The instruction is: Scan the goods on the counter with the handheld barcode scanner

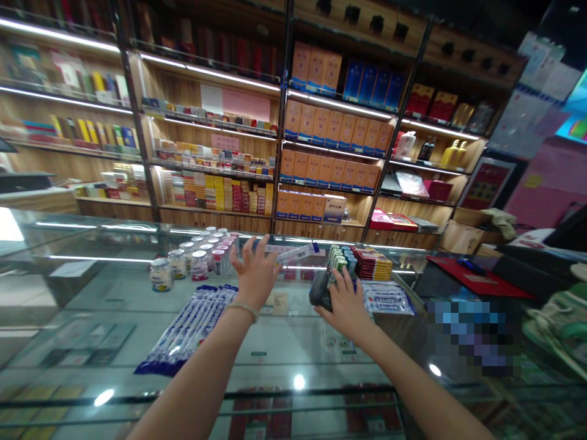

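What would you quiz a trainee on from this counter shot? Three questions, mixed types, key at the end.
1. True or false: the nearest white-lidded jar stands to the left of the left hand.

2. Which of these is closest to the right hand?
A) the red mat
B) the dark object
C) the orange boxes on the wall shelves

3. Which arm wears the pale bracelet?

Key: 1. True. 2. B. 3. The left.
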Demonstrator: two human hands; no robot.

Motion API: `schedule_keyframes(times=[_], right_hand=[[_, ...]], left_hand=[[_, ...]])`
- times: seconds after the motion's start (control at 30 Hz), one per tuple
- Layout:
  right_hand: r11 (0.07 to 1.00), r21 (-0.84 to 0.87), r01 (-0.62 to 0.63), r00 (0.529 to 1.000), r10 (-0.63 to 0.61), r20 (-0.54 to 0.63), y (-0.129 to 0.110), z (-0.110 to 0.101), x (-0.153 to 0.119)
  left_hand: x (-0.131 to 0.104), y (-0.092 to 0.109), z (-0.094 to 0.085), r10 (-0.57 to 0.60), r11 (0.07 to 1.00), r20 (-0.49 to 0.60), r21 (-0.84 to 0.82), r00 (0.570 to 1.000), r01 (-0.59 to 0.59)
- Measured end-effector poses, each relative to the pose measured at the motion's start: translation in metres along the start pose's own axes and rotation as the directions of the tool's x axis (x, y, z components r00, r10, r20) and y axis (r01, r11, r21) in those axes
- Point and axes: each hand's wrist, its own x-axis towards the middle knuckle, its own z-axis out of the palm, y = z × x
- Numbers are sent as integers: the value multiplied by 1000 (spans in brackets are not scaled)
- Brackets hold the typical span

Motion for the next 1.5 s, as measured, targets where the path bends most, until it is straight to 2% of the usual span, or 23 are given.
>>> schedule_keyframes(times=[0.13,0.27,0.4,0.57,0.73,1.0,1.2,1.37,1.5], right_hand=[[1000,-14,-9,999,8,-33,3,-8,5],[996,-21,-89,975,83,-208,4,-27,23],[1000,-26,-6,943,-3,-332,-5,-40,45],[997,-62,52,918,-72,-391,-18,-33,60],[998,-24,53,892,-58,-449,-12,-26,60],[983,184,3,904,76,-420,0,-33,56],[885,459,-79,914,248,-321,13,-31,58],[870,487,-84,914,262,-310,16,-32,59],[865,492,-97,903,284,-322,16,-29,60]], left_hand=[[0,1,0,12,999,9,36,1000,-12],[1,4,-3,27,996,67,78,997,-32],[1,8,-5,82,995,101,45,991,-87],[0,9,-3,147,989,97,-2,984,-148],[-1,11,2,239,971,64,-32,969,-237],[-3,14,4,283,959,63,-32,957,-281],[-2,14,3,192,980,125,-82,973,-183],[3,14,-3,115,991,85,-74,990,-109],[12,13,-9,154,987,63,-46,986,-151]])
